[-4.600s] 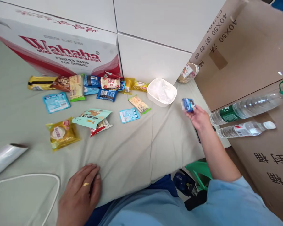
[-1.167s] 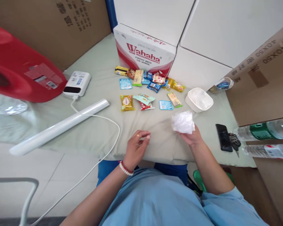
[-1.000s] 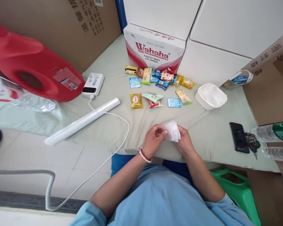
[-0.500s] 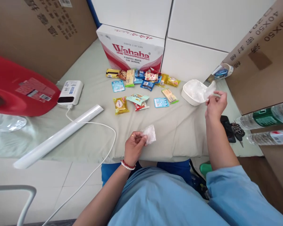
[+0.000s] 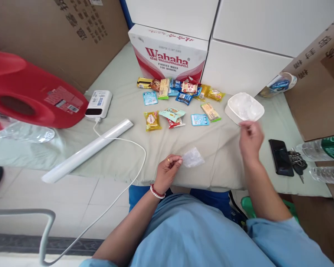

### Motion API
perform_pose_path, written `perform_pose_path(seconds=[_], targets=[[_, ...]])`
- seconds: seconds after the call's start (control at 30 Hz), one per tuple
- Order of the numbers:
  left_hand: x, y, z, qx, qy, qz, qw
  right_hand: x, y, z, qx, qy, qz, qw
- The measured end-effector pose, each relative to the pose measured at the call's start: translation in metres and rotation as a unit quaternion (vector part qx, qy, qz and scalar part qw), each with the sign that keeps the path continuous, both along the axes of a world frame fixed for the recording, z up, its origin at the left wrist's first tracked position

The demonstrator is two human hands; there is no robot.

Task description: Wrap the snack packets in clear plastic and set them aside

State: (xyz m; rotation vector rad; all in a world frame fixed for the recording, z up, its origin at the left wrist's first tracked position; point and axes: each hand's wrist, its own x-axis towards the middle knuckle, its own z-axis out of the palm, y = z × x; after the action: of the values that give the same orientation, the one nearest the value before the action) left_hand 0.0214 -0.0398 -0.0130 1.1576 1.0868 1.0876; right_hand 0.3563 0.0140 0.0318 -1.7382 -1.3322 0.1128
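The left hand (image 5: 168,170) pinches a small crumpled piece of clear plastic wrap (image 5: 193,159) between thumb and fingertips, holding it just above the near edge of a pale green cloth-covered table (image 5: 211,152). The right hand (image 5: 250,138) hovers with fingers drawn loosely together beside a white bowl (image 5: 244,108); whether it grips anything cannot be told. The bowl stands just beyond that hand and holds crumpled clear plastic that lines or fills it. Farther back, a small paper cup (image 5: 281,83) lies tipped against a brown carton, a blue packet showing in its mouth. Between the hands and the back wall of boxes, a scatter of snack packets (image 5: 180,102) lies loose on the cloth, in front of a red-and-white Wahaha box (image 5: 169,55). To the person's right sit a black phone (image 5: 280,162) and keys (image 5: 296,163), touching, with two water bottles (image 5: 323,152) lying on their sides past them. To the left lie a roll of cling film (image 5: 87,151), a white power bank (image 5: 98,104) with its cable, and a red jug (image 5: 30,92) on its side.
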Motion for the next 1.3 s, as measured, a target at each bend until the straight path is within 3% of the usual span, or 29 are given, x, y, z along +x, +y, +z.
perform_pose_path(seconds=[0.03, 0.1, 0.17, 0.27, 0.4, 0.57, 0.7, 0.83, 0.93, 1.1, 1.3], targets=[[0.001, 0.000, 0.001, -0.018, -0.016, -0.011, 1.000, -0.029, -0.019, -0.008, -0.064, 0.114, 0.085, 0.988], [0.004, 0.000, 0.002, -0.033, -0.030, -0.032, 0.998, -0.085, -0.049, -0.021, -0.163, 0.316, 0.205, 0.912], [0.007, 0.000, 0.002, -0.016, -0.020, -0.040, 0.999, -0.128, -0.067, -0.029, -0.200, 0.424, 0.262, 0.844], [0.008, -0.001, 0.003, 0.023, 0.009, -0.040, 0.999, -0.158, -0.071, -0.030, -0.214, 0.484, 0.282, 0.800], [0.006, -0.002, 0.005, 0.025, -0.001, -0.036, 0.999, -0.153, -0.066, -0.024, -0.218, 0.480, 0.274, 0.805], [0.000, -0.003, 0.008, -0.034, -0.122, 0.022, 0.992, -0.131, -0.069, -0.020, -0.217, 0.460, 0.221, 0.832], [-0.003, 0.000, 0.015, -0.142, -0.264, 0.032, 0.954, -0.123, -0.076, -0.019, -0.220, 0.484, 0.185, 0.826], [-0.002, 0.004, 0.022, -0.203, -0.336, 0.021, 0.919, -0.126, -0.083, -0.022, -0.225, 0.521, 0.203, 0.798], [0.000, 0.004, 0.024, -0.217, -0.332, 0.047, 0.917, -0.126, -0.085, -0.025, -0.244, 0.517, 0.213, 0.792], [-0.001, 0.003, 0.025, -0.225, -0.252, 0.053, 0.940, -0.116, -0.086, -0.019, -0.231, 0.490, 0.187, 0.819], [-0.005, 0.005, 0.023, -0.154, -0.168, 0.061, 0.972, -0.105, -0.088, -0.010, -0.222, 0.470, 0.201, 0.830]])
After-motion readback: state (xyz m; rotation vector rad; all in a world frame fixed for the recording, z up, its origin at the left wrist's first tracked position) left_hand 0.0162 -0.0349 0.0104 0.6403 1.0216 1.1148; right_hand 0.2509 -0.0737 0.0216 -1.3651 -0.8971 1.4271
